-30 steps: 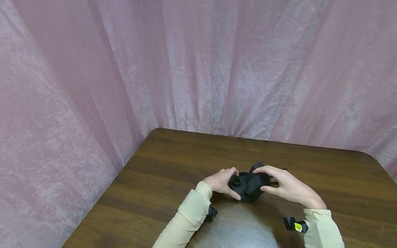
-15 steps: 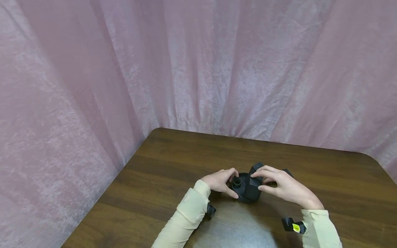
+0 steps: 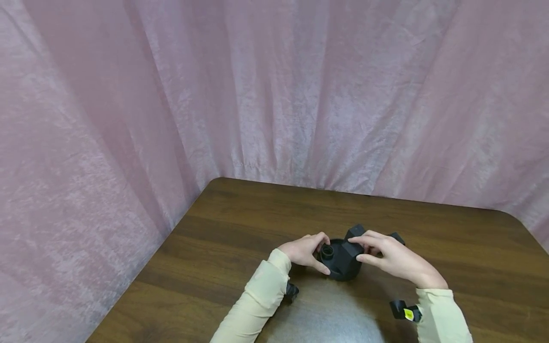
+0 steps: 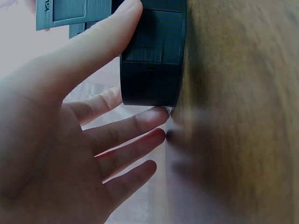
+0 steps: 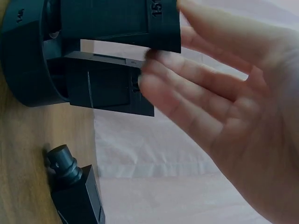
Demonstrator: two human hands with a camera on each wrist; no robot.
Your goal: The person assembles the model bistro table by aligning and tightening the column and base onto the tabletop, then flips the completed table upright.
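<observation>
A black round base (image 3: 343, 275) with a raised threaded socket (image 3: 327, 251) sits on the table. My left hand (image 3: 302, 251) grips its left side, thumb at the front rim; in the left wrist view the lower fingers stay free of it. My right hand (image 3: 396, 259) pinches a black block (image 5: 121, 21) marked with raised digits, standing on the base. Behind it, a second black block (image 5: 105, 88) rises from the base, close to my right fingertips. How the held block joins the base is hidden.
Beyond my right hand, a separate black block with a ringed peg (image 5: 77, 186) lies on the wooden table (image 3: 214, 228). Pink curtains (image 3: 274, 95) hang along the table's back and left side. Cameras are strapped at both wrists.
My right hand has shifted slightly left, and the block in its fingers has turned on the base. The separate block shows more beyond that hand. My left hand has barely moved.
</observation>
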